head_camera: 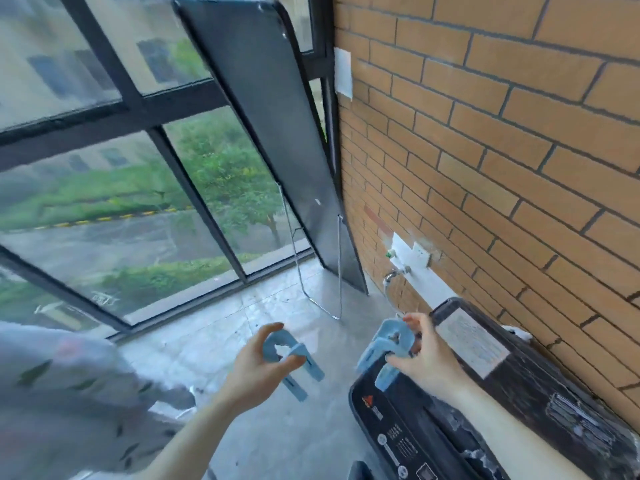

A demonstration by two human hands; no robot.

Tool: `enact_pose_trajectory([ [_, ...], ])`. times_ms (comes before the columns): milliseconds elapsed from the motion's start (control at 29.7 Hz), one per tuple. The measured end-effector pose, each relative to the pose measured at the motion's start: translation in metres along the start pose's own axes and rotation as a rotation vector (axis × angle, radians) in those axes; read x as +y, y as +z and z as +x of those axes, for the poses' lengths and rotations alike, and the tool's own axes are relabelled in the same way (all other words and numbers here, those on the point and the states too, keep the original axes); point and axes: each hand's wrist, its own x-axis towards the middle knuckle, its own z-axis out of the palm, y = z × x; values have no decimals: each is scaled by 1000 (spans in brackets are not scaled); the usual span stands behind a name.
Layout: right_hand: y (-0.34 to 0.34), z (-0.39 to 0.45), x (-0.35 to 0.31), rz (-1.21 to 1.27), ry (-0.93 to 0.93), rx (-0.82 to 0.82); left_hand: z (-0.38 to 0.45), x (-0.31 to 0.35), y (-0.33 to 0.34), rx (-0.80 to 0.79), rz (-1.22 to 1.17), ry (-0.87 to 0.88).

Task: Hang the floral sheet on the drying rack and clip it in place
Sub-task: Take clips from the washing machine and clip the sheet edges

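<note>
The floral sheet point(62, 393), grey with small leaf prints, hangs blurred at the lower left; the drying rack under it is hidden. My left hand point(254, 370) grips one large light-blue clip point(294, 358) to the right of the sheet. My right hand point(424, 358) holds a bunch of similar blue clips point(388, 351) over the near end of a black machine.
A black machine point(512, 393) with labels and a control panel stands along the brick wall point(502, 150) at the right. A dark folded table point(277, 133) with wire legs leans in the corner. Large windows point(104, 168) fill the left. A tap point(393, 277) sticks out of the wall.
</note>
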Motion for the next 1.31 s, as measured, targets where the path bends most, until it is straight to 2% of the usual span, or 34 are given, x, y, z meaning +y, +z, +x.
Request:
enact_pose_trajectory([
  [269,100,13,-121,-96,-276,-226,-76,-75,-102,302,-153,-93],
  [303,99,11,-128,-77,-277,-219,-76,-76,-103,296,-149,-84],
  [404,153,-14,-180,-94,-369,-295,-127,-115,-143,417,-181,-115],
  [572,207,-45,-222,-48,-430,-362,-183,-147,-191,524,-124,-148],
  [605,244,-60,-247,-55,-500,-397,-220,-169,-220,585,-124,-163],
  [706,280,-82,-277,-26,-573,-436,-255,-193,-258,626,-87,-149],
  [975,339,-129,-358,102,-717,-382,-316,-226,-348,743,-19,-104],
  [1144,346,-124,-405,145,-793,-355,-323,-217,-385,806,0,-36],
  [1312,356,-99,-455,217,-832,-354,-311,-194,-440,806,124,25],
])
